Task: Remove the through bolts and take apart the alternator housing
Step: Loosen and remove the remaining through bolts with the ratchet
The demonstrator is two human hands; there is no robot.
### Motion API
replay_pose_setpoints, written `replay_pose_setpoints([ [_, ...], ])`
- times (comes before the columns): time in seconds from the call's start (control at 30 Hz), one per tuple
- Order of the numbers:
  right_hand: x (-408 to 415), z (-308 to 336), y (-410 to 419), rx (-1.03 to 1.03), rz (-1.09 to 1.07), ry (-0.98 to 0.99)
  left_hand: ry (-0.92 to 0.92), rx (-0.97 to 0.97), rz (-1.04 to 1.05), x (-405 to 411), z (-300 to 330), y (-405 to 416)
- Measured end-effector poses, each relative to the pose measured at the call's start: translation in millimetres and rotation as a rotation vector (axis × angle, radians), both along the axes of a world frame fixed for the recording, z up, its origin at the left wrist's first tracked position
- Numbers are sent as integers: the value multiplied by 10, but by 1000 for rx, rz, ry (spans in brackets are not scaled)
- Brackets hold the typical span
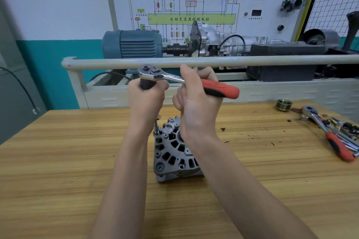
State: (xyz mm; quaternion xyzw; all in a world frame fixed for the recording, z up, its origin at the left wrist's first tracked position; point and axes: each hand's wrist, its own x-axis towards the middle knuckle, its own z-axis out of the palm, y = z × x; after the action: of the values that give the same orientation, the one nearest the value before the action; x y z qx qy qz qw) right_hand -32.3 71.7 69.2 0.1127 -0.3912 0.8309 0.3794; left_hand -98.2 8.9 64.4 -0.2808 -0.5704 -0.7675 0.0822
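Standing upright on the bench (pixel 77 151), the alternator (pixel 172 153) is worked from above: the ratchet (pixel 186 81) is gripped by the right hand (pixel 196 101), its extension (pixel 156 125) steadied in the curled left hand (pixel 147 101).

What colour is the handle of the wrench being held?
Red-orange with black, seen in the head view: the wrench handle.

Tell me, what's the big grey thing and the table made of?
The alternator housing looks like cast metal, probably aluminium: dull grey, slightly rough, with moulded vent slots. The table looks like wood or a wood-look laminate: tan, with long grain streaks.
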Motion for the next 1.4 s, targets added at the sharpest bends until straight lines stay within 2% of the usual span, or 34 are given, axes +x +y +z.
replay_pose_setpoints([
  [0.07, -9, 63, 57, 16, 45, -35, 71, -59, -71, -45, -19, -53],
  [0.17, -60, 237, 247, 103, 227, -182, 218, -147, -296, -131, -48, -196],
  [0.27, -129, 398, 380, 247, 423, -329, 223, -216, -395, -139, -72, -234],
  [0.33, -149, 438, 405, 253, 454, -352, 192, -200, -386, -117, -60, -221],
  [0.4, -151, 392, 368, 177, 400, -301, 147, -139, -303, -91, -27, -176],
  [0.53, -83, 68, 116, 38, 55, -46, 13, 16, 118, -21, -18, 40],
  [0.6, -50, -17, 51, -2, -31, 40, 37, 8, 174, 31, -27, 101],
  [0.67, -48, 23, 105, 2, 13, 19, 86, -48, 70, 13, -31, 42],
  [0.73, -71, 140, 230, 44, 141, -86, 148, -114, -93, -50, -30, -79],
  [0.83, -144, 332, 394, 209, 401, -269, 229, -225, -352, -109, -46, -217],
  [0.9, -171, 399, 434, 296, 495, -331, 224, -310, -455, -85, -62, -232],
  [0.97, -170, 413, 427, 283, 493, -334, 188, -299, -461, -69, -56, -218],
  [1.03, -143, 351, 383, 186, 407, -273, 167, -215, -417, -67, -33, -198],
  [1.17, -24, 87, 132, 46, 68, -76, 61, -32, -108, -43, -21, -50],
  [1.23, 9, 20, 20, 14, -38, -5, 20, 0, 15, -8, -24, 17],
  [1.3, 11, 51, 22, 20, -22, -10, 29, -37, -4, -18, -21, -11],
  [1.4, -41, 217, 202, 117, 165, -144, 167, -128, -233, -99, -26, -184],
])
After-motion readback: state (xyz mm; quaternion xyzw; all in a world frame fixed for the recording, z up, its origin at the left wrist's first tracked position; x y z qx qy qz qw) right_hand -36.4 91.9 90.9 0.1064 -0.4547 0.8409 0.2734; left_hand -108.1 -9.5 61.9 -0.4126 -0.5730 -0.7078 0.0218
